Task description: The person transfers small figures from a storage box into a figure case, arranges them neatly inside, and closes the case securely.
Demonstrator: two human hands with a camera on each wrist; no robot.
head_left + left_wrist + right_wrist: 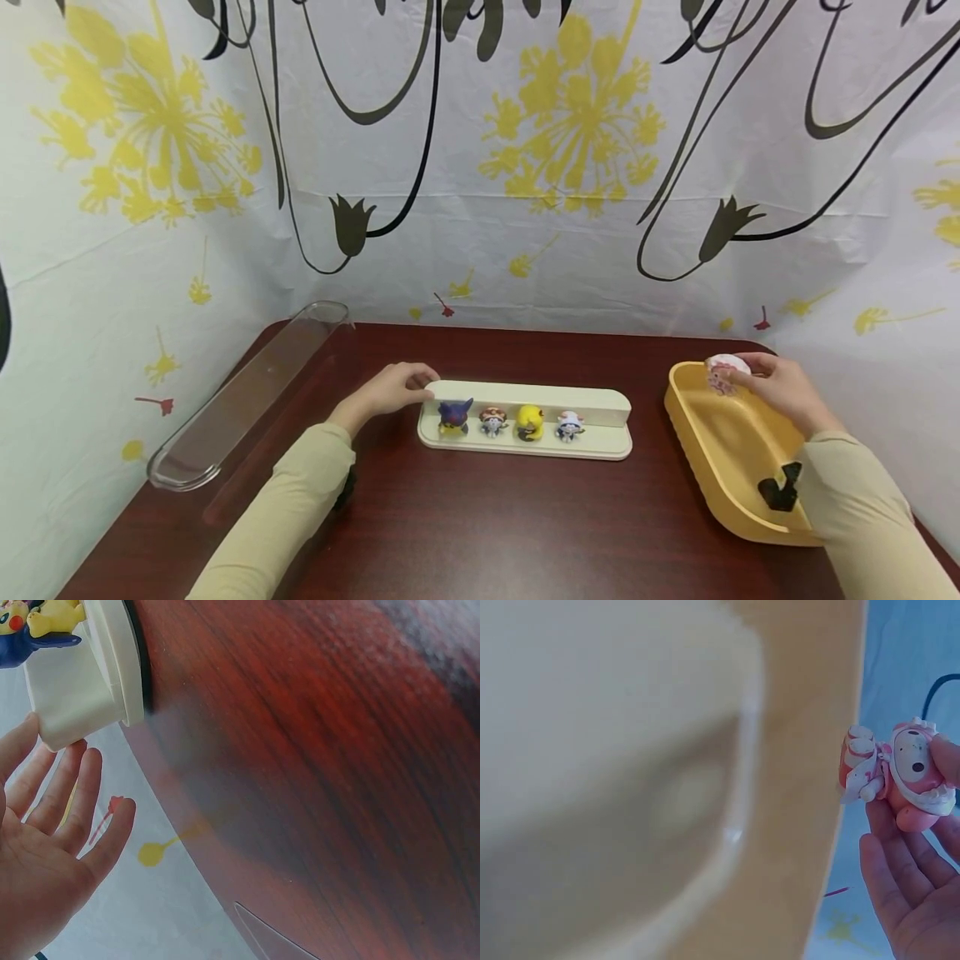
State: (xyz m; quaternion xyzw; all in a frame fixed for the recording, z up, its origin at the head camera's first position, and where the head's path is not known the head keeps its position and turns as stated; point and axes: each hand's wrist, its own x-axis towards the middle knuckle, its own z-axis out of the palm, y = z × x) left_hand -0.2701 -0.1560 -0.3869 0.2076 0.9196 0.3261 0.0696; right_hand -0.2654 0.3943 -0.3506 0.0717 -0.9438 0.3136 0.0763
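My right hand [780,385] holds a pink-and-white figurine [907,765] by its head, between thumb and fingers, over the far end of a yellow tray [693,442]. In the right wrist view the figurine lies sideways. My left hand [390,388] touches the left end of a cream stepped display stand [525,450]; its fingers look fairly straight in the left wrist view. On the stand's lower step stand a blue-and-yellow figurine [453,418], a figurine with a brown-red cap [492,422], a yellow figurine [529,422] and a white-and-blue figurine [570,426].
A long clear plastic cover [255,392] lies along the table's left edge. Inside the yellow tray is a black object [780,490] whose kind I cannot tell. Behind the dark red table [480,525] hangs a white cloth [420,167] with printed flowers.
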